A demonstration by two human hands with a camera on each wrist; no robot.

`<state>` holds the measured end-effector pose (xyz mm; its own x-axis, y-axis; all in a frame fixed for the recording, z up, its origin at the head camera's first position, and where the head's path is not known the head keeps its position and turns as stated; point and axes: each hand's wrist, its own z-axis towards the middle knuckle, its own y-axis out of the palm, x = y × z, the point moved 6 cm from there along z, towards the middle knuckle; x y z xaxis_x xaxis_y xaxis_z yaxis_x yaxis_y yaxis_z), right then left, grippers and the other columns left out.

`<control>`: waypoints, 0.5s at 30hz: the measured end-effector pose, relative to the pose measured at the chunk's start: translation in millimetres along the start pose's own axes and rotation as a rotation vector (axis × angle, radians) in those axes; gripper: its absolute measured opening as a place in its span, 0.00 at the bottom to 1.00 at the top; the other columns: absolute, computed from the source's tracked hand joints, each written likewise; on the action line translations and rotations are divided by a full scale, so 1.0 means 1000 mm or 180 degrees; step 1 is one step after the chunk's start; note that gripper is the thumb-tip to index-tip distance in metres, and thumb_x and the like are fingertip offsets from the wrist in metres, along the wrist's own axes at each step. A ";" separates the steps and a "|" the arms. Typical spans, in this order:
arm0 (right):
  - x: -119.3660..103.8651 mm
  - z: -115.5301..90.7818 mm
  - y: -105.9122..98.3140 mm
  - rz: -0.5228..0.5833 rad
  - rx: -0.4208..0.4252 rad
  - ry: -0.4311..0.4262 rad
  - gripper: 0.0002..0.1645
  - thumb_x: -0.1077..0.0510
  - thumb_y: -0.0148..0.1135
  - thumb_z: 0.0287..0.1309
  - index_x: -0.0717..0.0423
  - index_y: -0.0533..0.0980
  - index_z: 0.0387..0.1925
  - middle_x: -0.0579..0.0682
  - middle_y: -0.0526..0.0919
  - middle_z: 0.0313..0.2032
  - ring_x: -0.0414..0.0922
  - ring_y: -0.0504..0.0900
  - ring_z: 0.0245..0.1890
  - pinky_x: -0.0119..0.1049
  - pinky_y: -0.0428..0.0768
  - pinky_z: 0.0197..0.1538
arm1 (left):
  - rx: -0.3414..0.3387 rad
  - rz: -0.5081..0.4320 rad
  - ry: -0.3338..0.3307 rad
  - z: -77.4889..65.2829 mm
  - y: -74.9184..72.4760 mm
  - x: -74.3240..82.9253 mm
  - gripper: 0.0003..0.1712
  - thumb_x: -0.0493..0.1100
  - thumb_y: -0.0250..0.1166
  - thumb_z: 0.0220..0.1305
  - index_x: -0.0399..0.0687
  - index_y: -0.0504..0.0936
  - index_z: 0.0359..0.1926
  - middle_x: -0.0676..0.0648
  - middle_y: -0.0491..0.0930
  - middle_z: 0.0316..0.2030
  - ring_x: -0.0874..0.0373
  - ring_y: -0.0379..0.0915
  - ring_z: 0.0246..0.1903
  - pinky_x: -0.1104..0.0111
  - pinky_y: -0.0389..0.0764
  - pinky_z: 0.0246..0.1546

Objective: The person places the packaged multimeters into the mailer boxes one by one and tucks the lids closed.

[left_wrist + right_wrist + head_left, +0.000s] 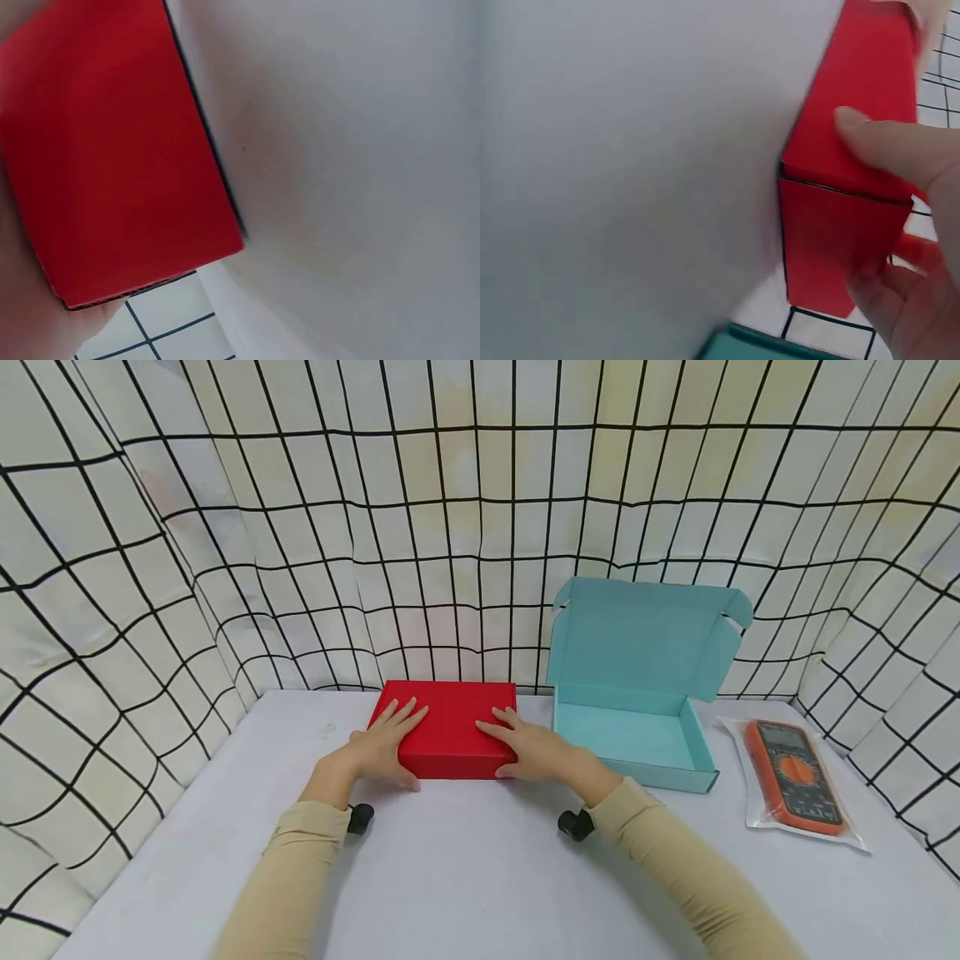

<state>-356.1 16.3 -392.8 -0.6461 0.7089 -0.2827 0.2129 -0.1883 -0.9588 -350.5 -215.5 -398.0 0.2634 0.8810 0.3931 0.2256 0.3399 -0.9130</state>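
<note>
A closed red cardboard box lies on the white table in the head view. At its left end is my left hand, its fingers spread over the lid and its thumb by the front lower corner. My right hand holds the opposite end. The right wrist view shows the right thumb on the box's front face and bent fingers against its side. Filling the left part of the left wrist view, the red box partly hides the left hand.
Right of the red box stands an open teal cardboard box with its lid raised. Farther right lies an orange and black multimeter in a clear plastic bag. A white cloth with black grid lines surrounds the table.
</note>
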 end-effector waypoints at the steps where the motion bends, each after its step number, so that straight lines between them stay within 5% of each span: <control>1: 0.001 -0.002 -0.002 0.0018 0.0009 -0.0019 0.51 0.51 0.75 0.60 0.46 0.59 0.80 0.56 0.53 0.79 0.58 0.59 0.75 0.46 0.80 0.59 | -0.0013 -0.0016 0.0001 0.001 0.001 0.001 0.69 0.51 0.82 0.46 0.49 0.49 0.82 0.40 0.39 0.81 0.36 0.28 0.78 0.22 0.54 0.58; 4: 0.002 -0.007 -0.008 0.0126 0.0053 -0.0077 0.47 0.51 0.73 0.62 0.47 0.63 0.78 0.54 0.54 0.79 0.56 0.65 0.72 0.43 0.82 0.57 | -0.0035 -0.0016 -0.0014 0.003 0.002 0.003 0.68 0.59 0.79 0.49 0.49 0.48 0.82 0.40 0.39 0.81 0.36 0.28 0.78 0.22 0.53 0.59; 10: 0.001 -0.026 -0.027 0.0361 0.0247 -0.0204 0.38 0.53 0.68 0.67 0.49 0.68 0.75 0.53 0.60 0.77 0.56 0.56 0.77 0.48 0.79 0.61 | -0.0038 0.0084 -0.0019 0.003 0.001 0.006 0.66 0.68 0.72 0.53 0.48 0.48 0.82 0.39 0.38 0.81 0.35 0.27 0.78 0.24 0.56 0.60; 15: 0.005 -0.046 -0.042 0.0361 0.0522 -0.0406 0.33 0.57 0.67 0.68 0.53 0.71 0.72 0.53 0.75 0.69 0.55 0.72 0.69 0.45 0.80 0.60 | -0.0044 0.0169 -0.0054 0.003 0.001 0.006 0.63 0.69 0.67 0.58 0.47 0.47 0.82 0.38 0.39 0.81 0.34 0.29 0.78 0.25 0.55 0.61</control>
<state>-335.0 58.8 -352.6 -0.7145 0.5873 -0.3802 0.1741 -0.3771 -0.9097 -351.4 -209.4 -396.6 0.2595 0.9031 0.3420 0.2248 0.2879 -0.9309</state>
